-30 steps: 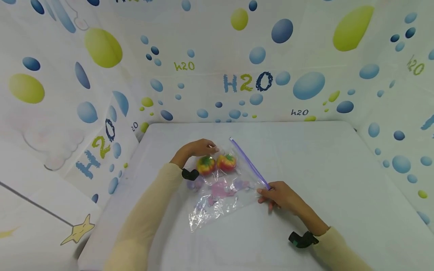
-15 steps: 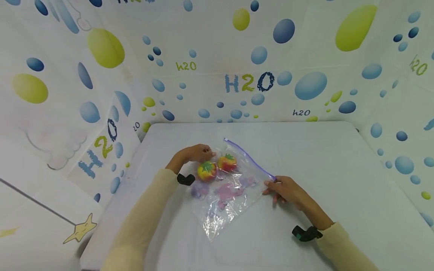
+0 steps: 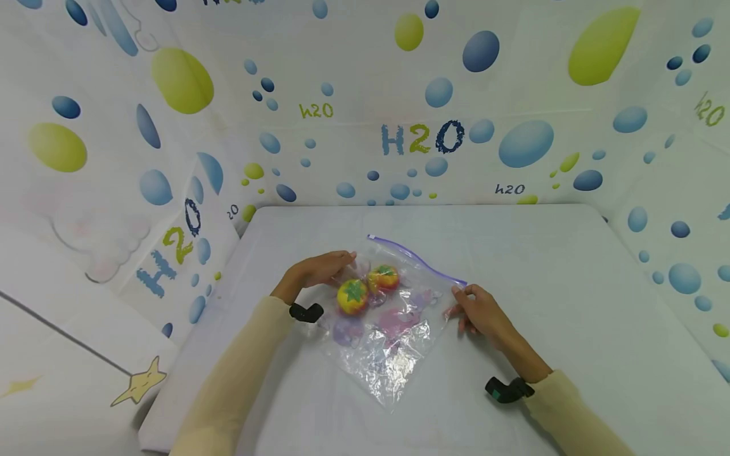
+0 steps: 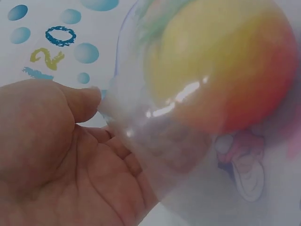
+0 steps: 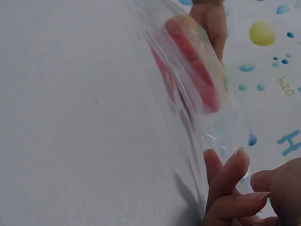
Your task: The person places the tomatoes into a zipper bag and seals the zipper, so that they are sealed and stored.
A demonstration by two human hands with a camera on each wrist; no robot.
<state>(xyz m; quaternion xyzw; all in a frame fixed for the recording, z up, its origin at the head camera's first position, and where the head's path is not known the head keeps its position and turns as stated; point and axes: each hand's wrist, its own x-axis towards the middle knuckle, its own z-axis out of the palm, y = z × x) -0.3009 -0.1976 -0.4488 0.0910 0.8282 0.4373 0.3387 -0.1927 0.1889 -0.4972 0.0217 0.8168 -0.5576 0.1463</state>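
Observation:
A clear zip bag [image 3: 393, 367] with a purple zipper strip and pink and purple printed figures lies slanted over the table. Inside it are two round red-and-yellow fruits with green leafy tops, one yellower fruit [image 3: 352, 296] at the left and one redder fruit [image 3: 384, 277] beside it. My left hand [image 3: 322, 267] holds the bag's left edge near the fruits; in the left wrist view its thumb [image 4: 87, 101] meets the film while the fingers pass behind it. With thumb and fingers, my right hand [image 3: 479, 310] pinches the bag's right corner, at the zipper's end.
The bag rests on a white-covered table [image 3: 513, 247]. Behind and at both sides hangs a white curtain [image 3: 353, 76] printed with blue and green drops and "H2O" lettering. Black bands [image 3: 507, 389] sit at both wrists.
The bag has turned, its zipper's far end shifting left and its bottom corner swinging right. The fruits have tipped and slid slightly nearer. My left hand moved left and down, my right hand slightly up.

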